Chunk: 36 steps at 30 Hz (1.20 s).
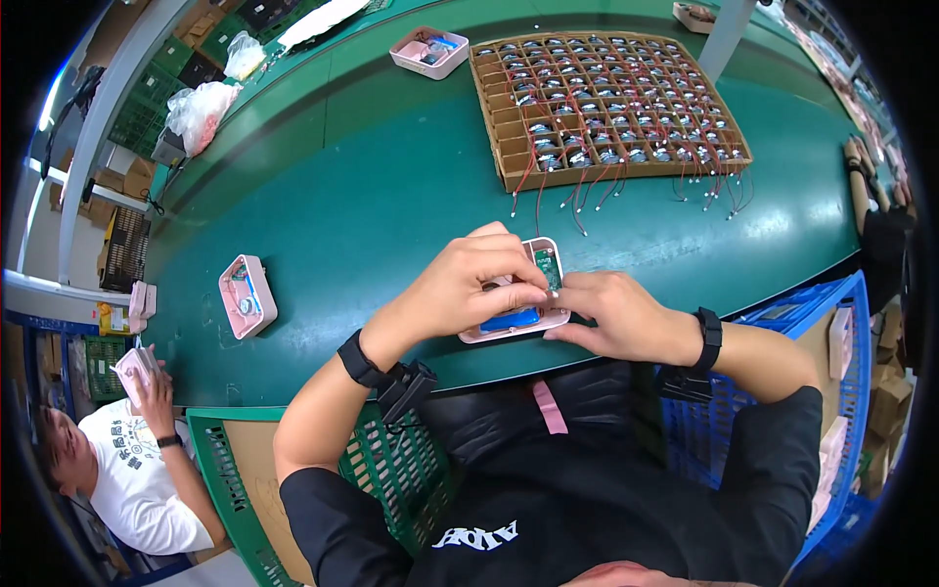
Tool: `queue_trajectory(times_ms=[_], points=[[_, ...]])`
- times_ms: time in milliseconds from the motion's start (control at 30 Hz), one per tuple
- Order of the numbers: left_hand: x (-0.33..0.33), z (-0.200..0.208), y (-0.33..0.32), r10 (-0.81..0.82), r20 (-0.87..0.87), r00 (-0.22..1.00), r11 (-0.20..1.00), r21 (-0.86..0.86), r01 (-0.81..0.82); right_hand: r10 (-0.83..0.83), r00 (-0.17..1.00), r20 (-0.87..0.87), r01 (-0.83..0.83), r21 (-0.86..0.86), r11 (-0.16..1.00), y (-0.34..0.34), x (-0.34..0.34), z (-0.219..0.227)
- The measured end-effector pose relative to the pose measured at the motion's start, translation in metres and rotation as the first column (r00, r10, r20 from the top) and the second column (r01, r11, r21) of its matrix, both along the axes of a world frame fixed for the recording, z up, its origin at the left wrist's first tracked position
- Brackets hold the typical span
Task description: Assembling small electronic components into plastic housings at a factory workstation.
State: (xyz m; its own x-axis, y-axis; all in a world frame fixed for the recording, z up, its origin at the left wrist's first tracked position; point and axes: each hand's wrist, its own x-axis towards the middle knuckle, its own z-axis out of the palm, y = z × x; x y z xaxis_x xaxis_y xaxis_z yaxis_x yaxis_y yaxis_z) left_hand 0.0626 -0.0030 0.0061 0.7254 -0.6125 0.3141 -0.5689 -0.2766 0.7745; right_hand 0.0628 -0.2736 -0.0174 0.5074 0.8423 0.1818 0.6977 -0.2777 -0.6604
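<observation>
In front of me on the green bench lies a pink plastic housing (489, 335), open side up. Inside it show a green circuit board (546, 260) and a blue battery pack (514, 320). My left hand (481, 279) reaches over the housing, its thumb and forefinger pinched on a small white connector (553, 293). Closed around the housing's right side is my right hand (614, 311), thumb at the near corner and fingertips close to the connector. My fingers hide part of the inside.
A divided cardboard tray (506, 161) of wired round parts stands at the far right. Other pink housings sit at the left (245, 298) and far side (430, 54). A co-worker (147, 470) at left holds a pink part. Green (230, 460) and blue crates (853, 391) flank me.
</observation>
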Motion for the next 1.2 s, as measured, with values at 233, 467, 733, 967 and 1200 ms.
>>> queue_trajectory(times_ms=[233,467,733,967,1200], points=[[-0.002,0.0,-0.002,0.03,-0.024,0.999,0.999,0.02,-0.03,-0.022,0.995,0.1,0.024,-0.017,1.0,0.003,-0.007,0.003],[-0.007,-0.009,-0.013,0.025,0.198,0.98,0.991,0.127,-0.051,-0.012,0.976,0.218,0.002,0.045,0.999,0.003,-0.007,-0.006],[-0.004,-0.014,-0.022,-0.004,0.296,0.955,0.966,0.247,-0.073,-0.013,0.977,0.215,-0.003,0.071,0.997,0.002,-0.008,-0.012],[-0.008,-0.005,-0.022,0.031,0.265,0.964,0.932,0.341,-0.124,0.039,0.971,0.237,-0.049,0.037,0.998,0.0,-0.006,-0.01],[-0.01,-0.002,-0.006,0.026,0.162,0.987,0.968,0.24,-0.065,-0.055,0.966,0.254,0.034,0.086,0.996,0.0,-0.01,-0.011]])
